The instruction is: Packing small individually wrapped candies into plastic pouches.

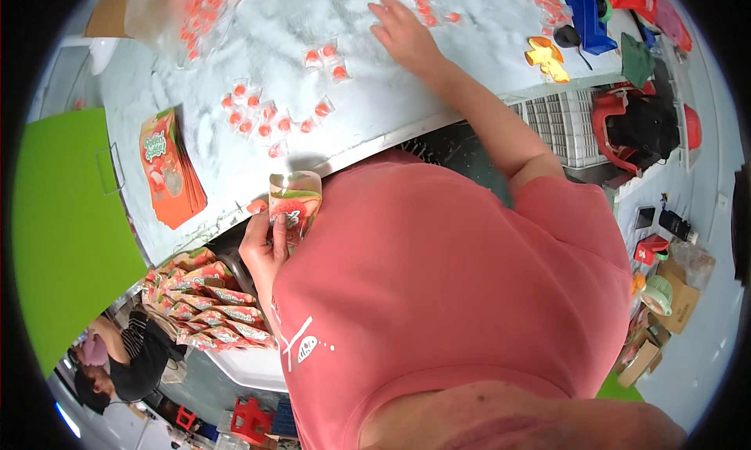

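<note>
My left hand point(264, 247) is closed on a red and green candy pouch point(296, 211) at the table's front edge; its thumb lies on the front and the pouch's top gapes. Out over the white table point(368, 110), my right hand point(404, 37) is open and palm down, its fingers stretched out and apart. Nothing shows in it. Nearest to it are a few small wrapped red candies point(426, 16). Between my hands lie more wrapped candies point(266, 114) in a loose scatter and a small group point(328, 59).
Flat pouches lie in a stack point(168, 172) on the left. Below it, filled pouches point(215, 305) crowd a container beside me. A clear bag of candies point(207, 16) lies at the far left, a blue tape dispenser point(588, 16) at the far right. Another person point(129, 352) is at lower left.
</note>
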`<action>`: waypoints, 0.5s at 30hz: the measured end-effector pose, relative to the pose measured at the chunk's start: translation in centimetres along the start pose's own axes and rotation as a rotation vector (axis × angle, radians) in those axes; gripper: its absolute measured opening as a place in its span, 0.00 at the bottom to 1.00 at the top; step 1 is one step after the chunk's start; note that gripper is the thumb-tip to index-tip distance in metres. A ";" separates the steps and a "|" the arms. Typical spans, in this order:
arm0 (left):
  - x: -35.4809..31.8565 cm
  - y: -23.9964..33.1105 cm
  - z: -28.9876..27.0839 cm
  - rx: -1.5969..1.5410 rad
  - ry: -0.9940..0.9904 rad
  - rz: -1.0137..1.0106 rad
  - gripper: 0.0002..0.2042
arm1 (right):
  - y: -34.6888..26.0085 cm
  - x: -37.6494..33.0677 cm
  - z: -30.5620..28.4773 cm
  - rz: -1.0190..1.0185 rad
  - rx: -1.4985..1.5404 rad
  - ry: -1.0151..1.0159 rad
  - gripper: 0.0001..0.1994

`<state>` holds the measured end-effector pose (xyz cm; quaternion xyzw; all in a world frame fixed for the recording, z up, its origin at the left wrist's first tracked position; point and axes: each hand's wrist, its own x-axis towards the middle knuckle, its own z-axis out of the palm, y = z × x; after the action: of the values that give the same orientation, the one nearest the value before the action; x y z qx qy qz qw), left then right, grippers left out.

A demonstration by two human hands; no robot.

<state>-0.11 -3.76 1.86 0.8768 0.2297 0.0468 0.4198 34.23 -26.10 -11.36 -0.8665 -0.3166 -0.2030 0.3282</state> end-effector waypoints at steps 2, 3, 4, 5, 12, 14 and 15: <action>0.3 0.0 0.2 0.013 -0.007 0.040 0.05 | 0.0 -0.6 0.8 -0.129 -0.036 -0.011 0.18; 0.4 0.1 0.3 0.004 -0.012 0.024 0.06 | -0.2 -0.4 0.8 -0.264 -0.065 -0.028 0.18; 0.4 0.3 0.4 -0.005 -0.018 0.008 0.06 | -0.3 -0.7 0.5 -0.264 -0.070 -0.024 0.18; 0.1 0.5 0.4 -0.007 -0.013 0.007 0.06 | -1.5 -0.8 -0.3 -0.146 0.056 -0.092 0.18; -0.1 0.1 0.1 -0.037 -0.026 -0.026 0.06 | 2.5 -3.0 -4.0 -0.090 -0.262 0.038 0.18; 0.2 0.3 0.2 -0.023 -0.032 -0.003 0.06 | 1.7 -3.6 -3.1 -0.121 -0.192 0.000 0.18; 0.3 0.0 0.3 -0.027 -0.034 0.002 0.06 | 1.2 -3.7 -3.1 -0.157 -0.116 -0.040 0.18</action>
<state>0.29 -3.84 1.67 0.8719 0.2209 0.0356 0.4355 31.97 -30.50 -11.78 -0.8604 -0.3778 -0.2286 0.2543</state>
